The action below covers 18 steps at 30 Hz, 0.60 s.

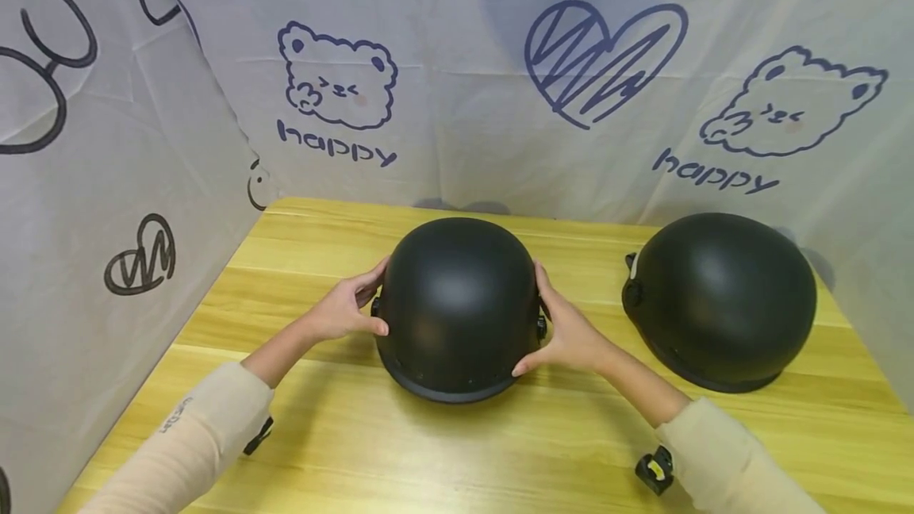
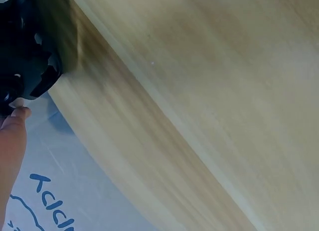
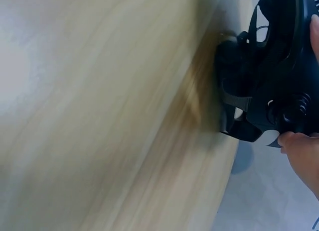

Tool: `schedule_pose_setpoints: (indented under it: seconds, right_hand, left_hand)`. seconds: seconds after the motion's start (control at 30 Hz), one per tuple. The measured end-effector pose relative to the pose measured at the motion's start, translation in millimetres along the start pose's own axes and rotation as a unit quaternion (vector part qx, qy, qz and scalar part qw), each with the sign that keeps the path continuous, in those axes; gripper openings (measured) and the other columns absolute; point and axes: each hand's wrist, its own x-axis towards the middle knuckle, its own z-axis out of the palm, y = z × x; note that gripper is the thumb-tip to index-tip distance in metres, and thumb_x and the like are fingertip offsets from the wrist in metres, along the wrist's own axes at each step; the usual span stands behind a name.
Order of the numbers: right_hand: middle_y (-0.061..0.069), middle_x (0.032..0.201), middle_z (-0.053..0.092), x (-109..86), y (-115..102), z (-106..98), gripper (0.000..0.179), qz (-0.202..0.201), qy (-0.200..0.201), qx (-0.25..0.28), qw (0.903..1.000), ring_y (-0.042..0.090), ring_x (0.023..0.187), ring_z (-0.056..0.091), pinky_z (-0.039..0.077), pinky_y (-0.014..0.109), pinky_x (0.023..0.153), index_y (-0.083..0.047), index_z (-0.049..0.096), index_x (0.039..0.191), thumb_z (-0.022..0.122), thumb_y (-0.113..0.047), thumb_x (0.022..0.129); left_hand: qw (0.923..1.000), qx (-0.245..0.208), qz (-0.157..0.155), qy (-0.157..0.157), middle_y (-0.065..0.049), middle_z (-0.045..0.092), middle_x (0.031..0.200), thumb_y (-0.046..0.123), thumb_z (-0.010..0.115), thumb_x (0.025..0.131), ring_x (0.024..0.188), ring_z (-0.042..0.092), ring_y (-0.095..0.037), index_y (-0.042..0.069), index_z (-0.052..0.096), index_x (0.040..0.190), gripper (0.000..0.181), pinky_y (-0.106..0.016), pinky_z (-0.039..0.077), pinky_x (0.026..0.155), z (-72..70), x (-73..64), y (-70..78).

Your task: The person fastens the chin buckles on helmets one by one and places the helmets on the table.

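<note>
A matte black helmet (image 1: pixel 457 304) is gripped between both hands near the middle of the table, its dome facing up. My left hand (image 1: pixel 346 309) holds its left side, thumb toward me and fingers reaching back around a small black side knob. The right hand (image 1: pixel 571 333) grips the opposite side in the same way, beside another knob (image 1: pixel 542 328). In the right wrist view, dark straps and padding hang under the helmet (image 3: pixel 286 71), which looks raised off the wood. Only part of the helmet (image 2: pixel 22 47) shows in the left wrist view. Its inside is mostly hidden.
A second black helmet (image 1: pixel 728 300) sits on the right of the wood-grain table (image 1: pixel 457 466), turned sideways. White cloth (image 1: pixel 464 101) with drawn bears and hearts stands behind the table and along its left edge.
</note>
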Motion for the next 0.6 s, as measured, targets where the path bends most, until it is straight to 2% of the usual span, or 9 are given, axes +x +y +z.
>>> schedule_pose_setpoints:
  seconds: [0.23, 0.6]
  right_hand:
    - [0.018, 0.155, -0.006, 2.8, 7, 8, 0.144, -0.002, 0.021, -0.052, 0.9984, 0.04, 0.141, 0.01, 0.023, 0.057, 0.109, -0.01, -0.013, 0.148, 0.089, -0.038, 0.051]
    - [0.02, 0.155, 0.0, 10.7, 19, 22, 0.147, -0.01, 0.064, -0.074, 0.9951, 0.04, 0.14, 0.017, 0.027, 0.055, 0.107, -0.013, -0.013, 0.149, 0.092, -0.03, 0.047]
  left_hand:
    - [0.9989, 0.038, -0.03, 0.002, -0.016, 0.007, 0.155, 0.028, 0.082, 0.065, 0.141, 0.014, -0.035, 0.004, 0.01, 0.148, 0.113, -0.046, 0.021, 0.11, 1.2, 1.3, -3.0]
    - [0.9973, 0.056, -0.047, 0.006, -0.017, 0.01, 0.154, 0.022, 0.085, 0.062, 0.141, 0.016, -0.036, 0.003, 0.008, 0.148, 0.118, -0.048, 0.023, 0.11, -1.0, 8.3, -7.9]
